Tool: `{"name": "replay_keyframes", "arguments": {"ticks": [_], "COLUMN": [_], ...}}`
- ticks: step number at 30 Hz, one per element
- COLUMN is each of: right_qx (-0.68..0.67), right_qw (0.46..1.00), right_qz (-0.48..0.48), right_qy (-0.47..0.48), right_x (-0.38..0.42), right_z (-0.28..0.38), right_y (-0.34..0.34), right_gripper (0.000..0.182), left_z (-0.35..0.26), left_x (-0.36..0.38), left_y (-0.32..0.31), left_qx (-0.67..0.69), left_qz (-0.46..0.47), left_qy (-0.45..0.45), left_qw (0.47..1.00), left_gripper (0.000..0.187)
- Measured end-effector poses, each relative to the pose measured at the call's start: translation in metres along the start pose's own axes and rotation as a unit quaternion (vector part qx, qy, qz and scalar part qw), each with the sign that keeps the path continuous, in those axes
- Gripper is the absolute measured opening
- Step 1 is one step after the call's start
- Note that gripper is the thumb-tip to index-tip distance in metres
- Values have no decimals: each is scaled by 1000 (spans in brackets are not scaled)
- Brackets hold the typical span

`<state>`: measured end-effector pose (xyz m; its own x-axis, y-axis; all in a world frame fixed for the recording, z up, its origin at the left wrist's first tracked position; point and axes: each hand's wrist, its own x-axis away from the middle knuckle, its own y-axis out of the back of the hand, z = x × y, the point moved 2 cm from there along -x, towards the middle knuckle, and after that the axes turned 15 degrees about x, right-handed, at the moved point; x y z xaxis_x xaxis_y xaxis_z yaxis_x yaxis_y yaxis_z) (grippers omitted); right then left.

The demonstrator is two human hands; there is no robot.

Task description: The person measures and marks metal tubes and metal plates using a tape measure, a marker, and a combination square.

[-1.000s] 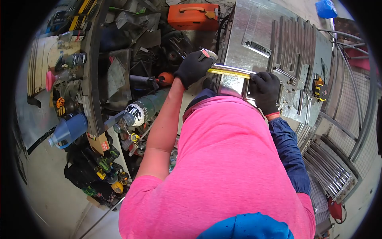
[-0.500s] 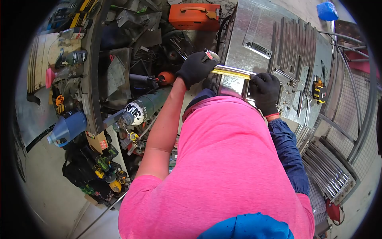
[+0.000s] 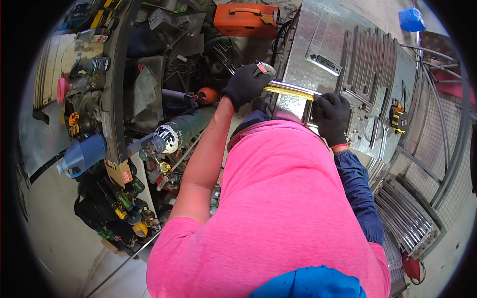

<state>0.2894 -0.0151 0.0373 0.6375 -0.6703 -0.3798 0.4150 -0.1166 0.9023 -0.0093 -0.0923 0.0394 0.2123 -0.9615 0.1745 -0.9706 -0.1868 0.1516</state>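
My left hand point(image 3: 247, 85), in a black glove, is closed around a tape measure point(image 3: 265, 68), whose case is mostly covered by the fingers. Its yellow blade point(image 3: 290, 92) runs out to the right along a shiny metal bar point(image 3: 303, 88) near the edge of the metal-topped bench point(image 3: 300, 47). At the blade's other end, my gloved right hand point(image 3: 332, 115) has its fingers curled on the blade and bar; the exact fingertip contact is hidden. A bright metal surface point(image 3: 290, 107) shows just below the blade.
On the bench lie several metal strips point(image 3: 365, 64), a digital angle gauge point(image 3: 325, 63) and a yellow-black tape measure point(image 3: 399, 118). An orange machine case point(image 3: 246, 21) stands behind. To my left are a gas cylinder point(image 3: 191, 128) and a cluttered shelf edge point(image 3: 115, 89). Metal framing point(image 3: 422, 164) stands right.
The view has shifted slightly, so the surroundings sit a little differently. Both hands keep nearly the same position, with the tape blade still stretched between them.
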Motion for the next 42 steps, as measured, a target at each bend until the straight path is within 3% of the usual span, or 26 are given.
{"name": "replay_keyframes", "arguments": {"ticks": [6,10,12,16,18,20,23,24,26,28,30,32,34,36,38,42], "right_qx": [-6,-6,-7,-7,-13,-22,-38,-46,-38,-69,-62,-108,-53,73,66,7], "right_qw": [1000,1000,1000,999,998,994,985,980,976,963,958,989,992,943,948,957], "right_qz": [6,10,7,10,17,-2,-30,-40,-49,-27,-13,12,46,281,248,264], "right_qy": [-1,-5,-6,34,62,103,165,187,210,259,280,103,105,160,188,122], "right_x": [0,2,2,-7,-20,-44,-77,-89,-114,-128,-123,-113,-101,-90,-88,-103], "right_z": [0,-1,-1,4,13,28,37,40,54,65,75,87,72,52,41,32], "right_y": [-1,-2,-3,11,22,36,24,17,18,15,1,-5,-19,-39,-54,-47], "right_gripper": [25,25,25,26,27,28,27,27,28,29,35,40,42,35,30,28], "left_z": [9,15,11,-18,-36,-39,-41,-41,-31,-33,-24,-1,19,37,60,57], "left_x": [-3,-2,0,5,16,18,22,29,39,53,65,78,97,109,115,97], "left_y": [1,2,8,34,41,43,27,22,12,19,33,37,45,46,37,2], "left_qx": [-20,-51,-47,-94,103,96,-126,-126,113,83,-57,-30,-6,-40,-16,-52], "left_qz": [12,35,-6,-75,-145,-138,-12,-19,36,28,-1,-34,-152,-196,-228,-226], "left_qy": [-30,-4,-139,-238,-86,-87,-205,-208,-27,-37,14,1,65,44,52,61], "left_qw": [999,998,989,964,980,982,971,970,993,995,998,999,986,979,972,971], "left_gripper": [29,27,26,24,24,23,25,25,29,32,33,33,32,32,32,31]}}
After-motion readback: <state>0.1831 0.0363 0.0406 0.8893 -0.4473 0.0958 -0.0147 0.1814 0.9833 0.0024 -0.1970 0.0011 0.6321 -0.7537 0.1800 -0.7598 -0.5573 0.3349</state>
